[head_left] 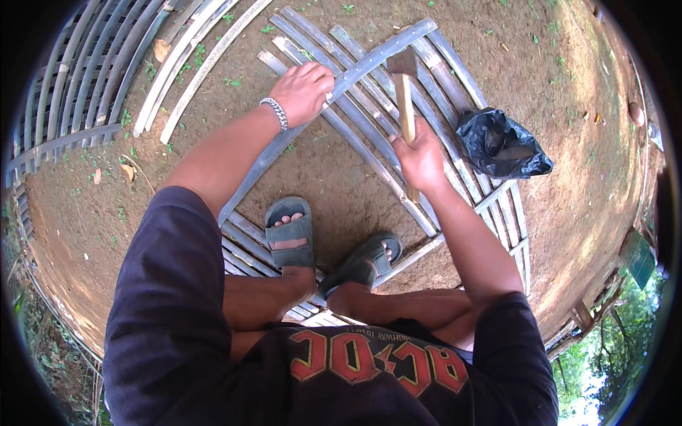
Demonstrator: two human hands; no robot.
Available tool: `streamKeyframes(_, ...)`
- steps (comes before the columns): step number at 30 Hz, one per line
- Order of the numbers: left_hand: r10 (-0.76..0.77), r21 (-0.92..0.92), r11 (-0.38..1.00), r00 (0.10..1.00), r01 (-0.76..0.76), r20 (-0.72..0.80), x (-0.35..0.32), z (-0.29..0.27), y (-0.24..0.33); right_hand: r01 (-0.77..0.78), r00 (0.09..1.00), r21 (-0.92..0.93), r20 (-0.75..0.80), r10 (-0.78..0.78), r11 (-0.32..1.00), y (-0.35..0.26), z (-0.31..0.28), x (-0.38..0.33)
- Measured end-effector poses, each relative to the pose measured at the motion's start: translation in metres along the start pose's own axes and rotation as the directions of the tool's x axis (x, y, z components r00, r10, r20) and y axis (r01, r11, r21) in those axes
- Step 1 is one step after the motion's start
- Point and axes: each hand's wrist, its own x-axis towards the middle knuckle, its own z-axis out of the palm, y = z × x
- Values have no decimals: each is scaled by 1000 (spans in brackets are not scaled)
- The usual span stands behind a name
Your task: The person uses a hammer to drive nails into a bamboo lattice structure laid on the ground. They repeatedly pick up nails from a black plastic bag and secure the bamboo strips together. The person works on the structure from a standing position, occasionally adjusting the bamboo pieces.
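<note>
Gripping hammer; right hand closed; left hand curled at bamboo crosspiece; its hold unclear

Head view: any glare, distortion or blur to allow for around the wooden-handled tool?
In the head view, light through the foliage at lower right washes out white; toward the head view's rim, the upper-left slats bow; near the head view's centre, the wooden-handled tool and right hand read clearly, without obvious blur.

daylight | sun patches on ground | glare lower right | fisheye-bent edges
</note>
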Motion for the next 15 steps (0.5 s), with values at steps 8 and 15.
streamKeyframes(8, 42, 19, 999, 999, -41, -23, -6, -1, -6, -115, 984, -294, -161, 70, 949, -8, 62, 11)
streamKeyframes(15, -3, -16, 1000, 999, 4, 46, -1, -3, -9, -248, 962, -219, -173, 213, 944, -15, 68, 14)
